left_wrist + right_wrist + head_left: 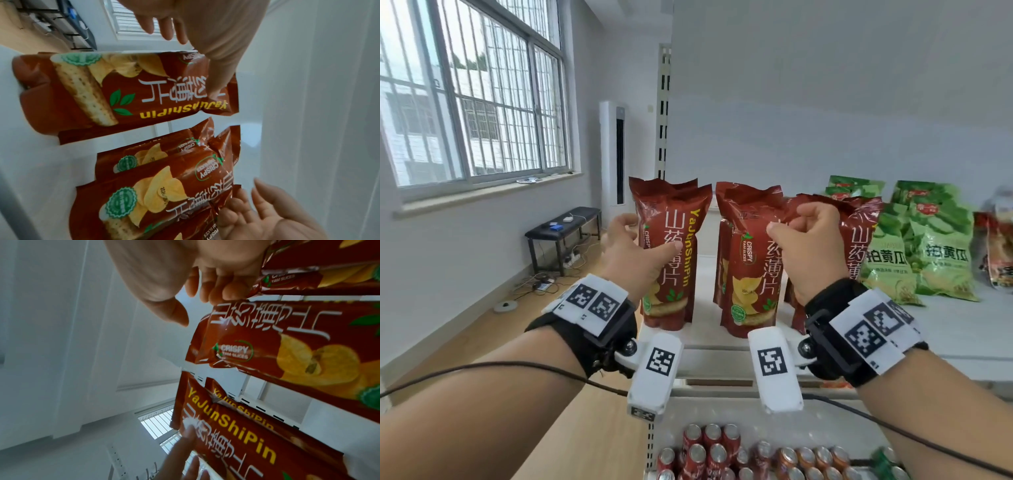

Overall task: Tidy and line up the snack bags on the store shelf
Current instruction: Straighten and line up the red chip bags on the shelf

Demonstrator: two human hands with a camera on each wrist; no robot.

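Note:
Tall red yam-crisp bags stand in a row on the white shelf (945,329). My left hand (633,250) is at the left red bag (679,294). Its thumb (216,81) presses the bag's front, and its fingers spread just off the bag's left edge. The middle red bag (750,274) stands free between my hands. My right hand (811,240) has curled fingers hooked on the crumpled top of the right red bag (859,246). Its thumb (176,316) sticks out and touches nothing. Both bag bases rest on the shelf.
Green cucumber-crisp bags (941,253) stand in rows to the right, with more red packs at the far right edge. Several drink cans (722,452) fill the shelf below. A black bench (565,226) and a white standing air conditioner (614,154) are to the left.

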